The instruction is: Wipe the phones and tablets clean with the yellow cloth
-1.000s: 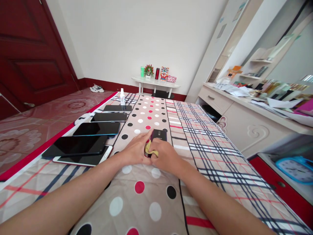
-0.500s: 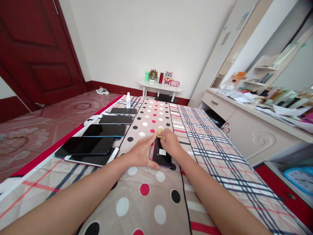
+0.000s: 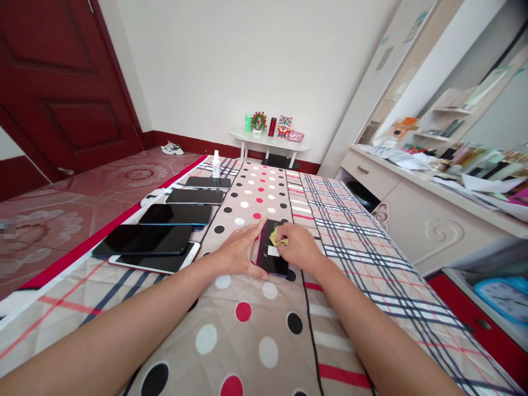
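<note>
A dark smartphone (image 3: 271, 264) with a purple edge lies flat on the polka-dot bedspread, a white rectangular patch showing on its face. Along its left edge, my left hand (image 3: 238, 252) grips it, thumb at the near corner and fingers toward the far end. My right hand (image 3: 300, 246) is closed around a small yellow cloth (image 3: 277, 236), which is pressed on the phone's upper face. To the left, several more phones lie in a column: a black phone (image 3: 142, 239) rests over a white-framed phone (image 3: 190, 256), with a blue-edged phone (image 3: 175, 214) beyond.
Past the far phones (image 3: 193, 196) stands a white spray bottle (image 3: 216, 165). A low white table (image 3: 270, 142) with ornaments stands by the wall. On the right are a cluttered dresser (image 3: 412, 181) and a blue clock (image 3: 505, 297). The bed's red edge (image 3: 103, 231) runs along the left.
My right hand and the yellow cloth have moved from the phone's far end down and to the right across its face. The left hand keeps its place at the phone's edge.
</note>
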